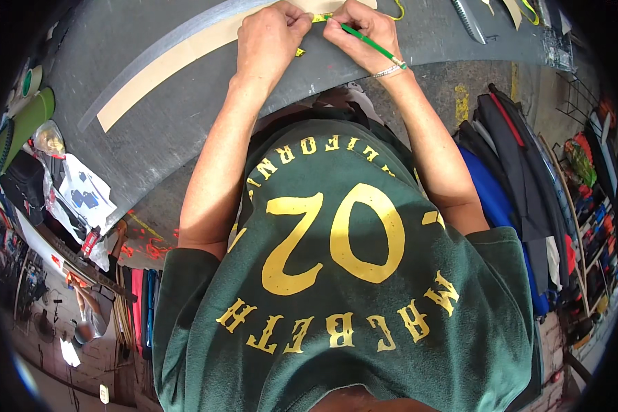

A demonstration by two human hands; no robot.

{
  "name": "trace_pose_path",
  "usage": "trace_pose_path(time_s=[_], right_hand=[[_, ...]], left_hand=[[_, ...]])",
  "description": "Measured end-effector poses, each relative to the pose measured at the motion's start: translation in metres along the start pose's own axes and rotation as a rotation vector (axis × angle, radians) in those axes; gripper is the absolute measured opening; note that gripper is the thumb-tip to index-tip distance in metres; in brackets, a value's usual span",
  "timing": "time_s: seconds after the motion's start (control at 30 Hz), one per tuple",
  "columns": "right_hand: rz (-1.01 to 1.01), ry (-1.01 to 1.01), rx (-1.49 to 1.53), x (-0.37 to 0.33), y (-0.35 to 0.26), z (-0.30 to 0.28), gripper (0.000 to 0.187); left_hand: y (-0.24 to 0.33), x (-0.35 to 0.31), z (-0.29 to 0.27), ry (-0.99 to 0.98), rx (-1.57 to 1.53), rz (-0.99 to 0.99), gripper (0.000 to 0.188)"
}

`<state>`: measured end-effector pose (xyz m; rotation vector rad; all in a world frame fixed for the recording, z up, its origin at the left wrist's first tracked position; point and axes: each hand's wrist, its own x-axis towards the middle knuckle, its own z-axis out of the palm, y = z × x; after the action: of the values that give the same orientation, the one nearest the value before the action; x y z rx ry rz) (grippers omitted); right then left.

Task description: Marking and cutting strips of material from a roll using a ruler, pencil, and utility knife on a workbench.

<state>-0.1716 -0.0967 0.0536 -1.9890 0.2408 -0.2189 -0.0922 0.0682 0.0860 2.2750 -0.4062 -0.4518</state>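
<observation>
My left hand (266,42) is closed in a pinch on a yellow measuring tape (319,18) at the far side of the dark table. Beside it, my right hand (365,31) grips a green pencil (371,45), its back end slanting down toward my wrist. The pencil's tip is hidden by my fingers, close to the tape. A loose bit of the tape shows under my left palm, and another length curls past my right hand. Under and left of my hands lies a long tan strip of paper or card (161,77), with a grey strip (147,63) along its far edge.
The dark tabletop (185,123) curves around in front of me. A blade-like metal tool (468,22) lies at its far right. On the left are a green roll (31,117) and a printed white sheet (86,189). Dark garments (508,158) hang at right; a person (89,316) is at lower left.
</observation>
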Motion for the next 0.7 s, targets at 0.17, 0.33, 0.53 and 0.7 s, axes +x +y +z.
trace_pose_path(time_s=[0.17,0.33,0.53,0.7], right_hand=[[0.053,0.022,0.214,0.003,0.015,0.004,0.013],[0.078,0.088,0.279,0.009,0.017,-0.001,0.008],[-0.413,-0.184,-0.484,0.018,-0.015,-0.025,0.015],[-0.428,-0.161,-0.374,0.005,-0.002,-0.033,0.017]], left_hand=[[-0.004,0.002,0.001,-0.06,-0.009,-0.051,0.02],[-0.014,-0.001,0.005,-0.024,0.069,0.088,0.023],[-0.023,-0.011,-0.008,-0.124,-0.263,-0.003,0.027],[-0.045,-0.021,-0.032,0.136,0.176,0.248,0.036]])
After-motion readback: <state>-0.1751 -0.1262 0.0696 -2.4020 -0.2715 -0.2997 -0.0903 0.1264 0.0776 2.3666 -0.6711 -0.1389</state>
